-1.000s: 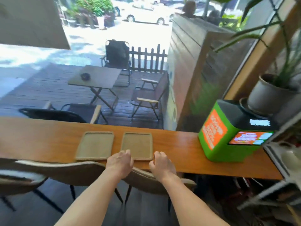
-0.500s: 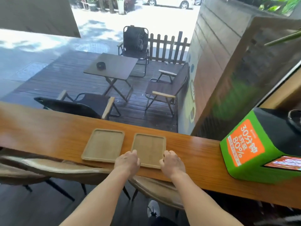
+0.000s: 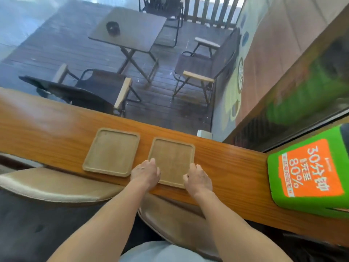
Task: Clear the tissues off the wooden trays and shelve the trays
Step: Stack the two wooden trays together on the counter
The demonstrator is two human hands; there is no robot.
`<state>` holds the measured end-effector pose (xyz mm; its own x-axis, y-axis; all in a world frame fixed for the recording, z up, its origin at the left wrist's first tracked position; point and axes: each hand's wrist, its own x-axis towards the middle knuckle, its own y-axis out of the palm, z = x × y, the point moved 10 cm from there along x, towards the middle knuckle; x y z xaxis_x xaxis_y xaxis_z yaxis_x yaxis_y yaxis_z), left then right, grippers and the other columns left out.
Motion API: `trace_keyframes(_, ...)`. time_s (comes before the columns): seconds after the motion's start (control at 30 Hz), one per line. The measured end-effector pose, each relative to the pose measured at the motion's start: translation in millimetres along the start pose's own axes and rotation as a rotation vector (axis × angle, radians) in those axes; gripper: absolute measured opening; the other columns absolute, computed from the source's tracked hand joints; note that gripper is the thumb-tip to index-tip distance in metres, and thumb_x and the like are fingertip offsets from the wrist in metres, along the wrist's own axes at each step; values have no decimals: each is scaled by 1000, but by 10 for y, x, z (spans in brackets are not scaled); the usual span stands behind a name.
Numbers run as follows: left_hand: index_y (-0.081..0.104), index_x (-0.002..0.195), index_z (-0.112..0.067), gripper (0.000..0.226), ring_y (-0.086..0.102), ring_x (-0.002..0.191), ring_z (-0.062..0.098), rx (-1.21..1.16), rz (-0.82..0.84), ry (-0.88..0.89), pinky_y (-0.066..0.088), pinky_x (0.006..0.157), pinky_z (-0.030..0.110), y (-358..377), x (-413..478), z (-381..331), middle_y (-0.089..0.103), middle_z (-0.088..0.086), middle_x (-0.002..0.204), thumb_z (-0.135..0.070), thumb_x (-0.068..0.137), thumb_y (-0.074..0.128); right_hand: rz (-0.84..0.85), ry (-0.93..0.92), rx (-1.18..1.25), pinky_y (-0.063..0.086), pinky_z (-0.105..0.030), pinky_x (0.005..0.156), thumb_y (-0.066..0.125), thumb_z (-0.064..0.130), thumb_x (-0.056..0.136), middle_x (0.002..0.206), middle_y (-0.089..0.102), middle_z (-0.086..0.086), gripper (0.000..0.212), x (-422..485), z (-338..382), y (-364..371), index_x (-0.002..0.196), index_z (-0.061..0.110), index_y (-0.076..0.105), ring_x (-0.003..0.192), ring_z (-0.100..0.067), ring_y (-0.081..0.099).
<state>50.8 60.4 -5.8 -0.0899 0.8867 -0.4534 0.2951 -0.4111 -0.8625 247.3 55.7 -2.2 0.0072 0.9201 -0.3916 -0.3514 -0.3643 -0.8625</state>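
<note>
Two empty square wooden trays lie side by side on a long wooden counter (image 3: 47,125). No tissue shows on either. My left hand (image 3: 145,173) rests on the near left corner of the right tray (image 3: 172,160), fingers curled over its rim. At that tray's near right corner my right hand (image 3: 198,178) curls over the edge too. The tray still lies flat on the counter. The left tray (image 3: 112,151) lies untouched just left of my left hand.
A green and orange box-shaped machine (image 3: 309,176) stands on the counter at the right. Beige padded stools (image 3: 56,188) sit under the counter's near edge. Beyond the window are a folding table (image 3: 128,29) and dark chairs (image 3: 204,67) on a deck.
The camera has tilted down and come closer. Both hands have slid onto the right tray's near corners, from just short of its near edge.
</note>
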Motion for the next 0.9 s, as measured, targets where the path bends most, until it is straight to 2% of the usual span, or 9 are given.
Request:
trace_keyframes(0.17,49,96,-21,23,61,90,28,-44,-13,-17,52,76,41,22,237,60,61,6,101,-40,95,37,-11,124,-33,49,-35,60,46,28,89,94,51,-1,13,215,-70,110,99,20,49,76,-20,54)
trace_keyframes(0.3,47,99,-21,20,60,88,27,-59,-7,-62,53,75,41,90,319,202,59,5,98,-39,96,39,-22,212,-43,44,-33,59,50,29,88,96,52,-2,16,305,-66,169,101,19,50,78,-20,53)
trace_keyframes(0.4,44,104,-20,20,57,89,25,-67,-15,-99,46,64,37,136,343,278,55,4,101,-38,95,42,-13,297,-32,40,-32,63,53,31,88,106,52,-3,29,324,-121,229,114,18,50,89,-23,55)
trace_keyframes(0.5,41,106,-18,24,53,90,24,-75,2,-146,40,62,36,204,386,327,52,5,104,-39,94,44,30,395,-5,39,-34,67,53,33,89,114,51,-5,36,353,-204,334,121,17,47,99,-26,54)
trace_keyframes(0.57,41,113,-16,30,53,92,25,-90,20,-176,43,65,37,271,413,354,52,7,107,-38,94,46,56,444,27,41,-36,71,53,33,89,118,51,-6,39,371,-250,408,124,16,45,103,-26,53)
trace_keyframes(0.7,41,127,-10,43,55,101,29,-120,50,-238,50,74,40,396,437,383,53,11,116,-36,93,48,74,536,212,43,-41,92,55,31,89,133,46,-9,52,347,-347,547,134,12,38,119,-29,45)
trace_keyframes(0.8,41,130,-6,48,50,110,32,-204,78,-349,48,86,43,470,423,399,48,15,125,-37,94,48,97,689,405,39,-45,101,56,33,89,144,34,-10,62,269,-417,656,141,10,33,130,-31,35)
trace_keyframes(0.9,41,133,-3,57,44,119,36,-299,117,-463,43,95,46,497,392,408,43,19,133,-42,93,50,154,780,556,38,-47,104,55,30,89,145,29,-8,61,235,-438,752,142,13,31,130,-32,32)
